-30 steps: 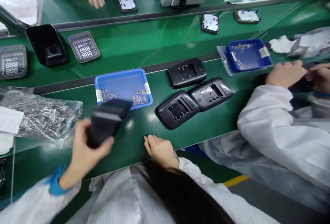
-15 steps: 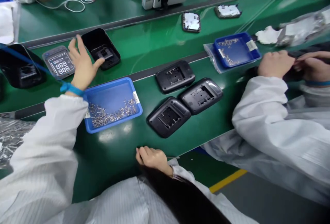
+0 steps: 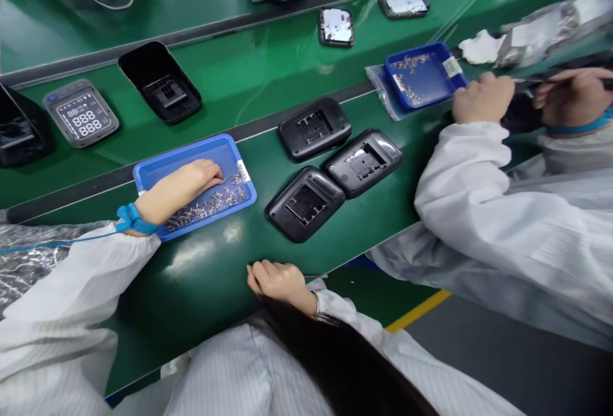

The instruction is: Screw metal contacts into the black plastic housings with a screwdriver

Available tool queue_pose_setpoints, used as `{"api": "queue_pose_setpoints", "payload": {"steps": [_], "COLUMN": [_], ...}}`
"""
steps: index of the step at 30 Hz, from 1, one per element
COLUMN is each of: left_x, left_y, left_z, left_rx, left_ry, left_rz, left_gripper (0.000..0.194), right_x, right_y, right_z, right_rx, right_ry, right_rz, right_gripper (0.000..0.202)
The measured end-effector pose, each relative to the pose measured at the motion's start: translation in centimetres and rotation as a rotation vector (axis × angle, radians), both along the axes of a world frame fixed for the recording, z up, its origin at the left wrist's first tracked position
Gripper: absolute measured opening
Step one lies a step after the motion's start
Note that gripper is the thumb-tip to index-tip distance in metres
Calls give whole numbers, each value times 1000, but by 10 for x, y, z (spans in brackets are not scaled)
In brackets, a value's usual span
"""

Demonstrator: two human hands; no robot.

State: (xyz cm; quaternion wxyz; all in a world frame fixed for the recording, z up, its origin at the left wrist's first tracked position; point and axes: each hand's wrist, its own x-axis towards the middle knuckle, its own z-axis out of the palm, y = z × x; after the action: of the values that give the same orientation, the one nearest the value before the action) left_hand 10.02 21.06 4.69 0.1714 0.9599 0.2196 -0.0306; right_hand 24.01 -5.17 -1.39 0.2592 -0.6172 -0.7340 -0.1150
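Note:
My left hand (image 3: 194, 179), with a blue strap at the wrist, reaches into a blue tray (image 3: 218, 143). Its fingers are bent and pressed together over many small shiny metal pieces (image 3: 211, 205); anything between the fingertips is hidden. My right hand (image 3: 278, 282) rests closed at the table's front edge. Whether it holds something cannot be seen, though a thin dark line shows beside it. Between the hands and the belt lie three black device housings (image 3: 306, 204) with open battery compartments facing up.
Beyond the tray, a grey digital-display unit (image 3: 82, 114) and an open black casing (image 3: 160, 84) lie on the green belt. A co-worker's hands (image 3: 483, 98) are at right near another blue tray (image 3: 424, 106). Plastic bags (image 3: 33, 256) lie at left.
My left hand has come down from between the display unit and black casing into the tray, and its spread fingers have closed. My right hand stays closed. The view has shifted slightly.

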Motion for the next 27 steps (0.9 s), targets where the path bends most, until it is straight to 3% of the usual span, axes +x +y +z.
{"api": "queue_pose_setpoints", "payload": {"steps": [8, 12, 21, 25, 27], "left_x": [-8, -12, -22, -25, -23], "left_y": [-3, -6, 0, -24, -52], "left_z": [-7, -5, -1, 12, 15], "left_rx": [66, 34, 79, 77, -69], "left_ry": [-69, -120, -81, -245, -364], "left_rz": [133, 213, 195, 229, 280], "left_gripper": [15, 18, 40, 49, 41], "right_x": [1, 1, -1, 15, 36], "right_y": [-1, -3, -6, -6, -1], "right_z": [-2, -2, -4, 14, 27], "right_rx": [2, -34, -151, -236, -252], "right_ry": [-13, -4, 30, 53, 102], "right_rz": [21, 23, 58, 79, 20], "right_gripper": [28, 29, 30, 34, 35]}}
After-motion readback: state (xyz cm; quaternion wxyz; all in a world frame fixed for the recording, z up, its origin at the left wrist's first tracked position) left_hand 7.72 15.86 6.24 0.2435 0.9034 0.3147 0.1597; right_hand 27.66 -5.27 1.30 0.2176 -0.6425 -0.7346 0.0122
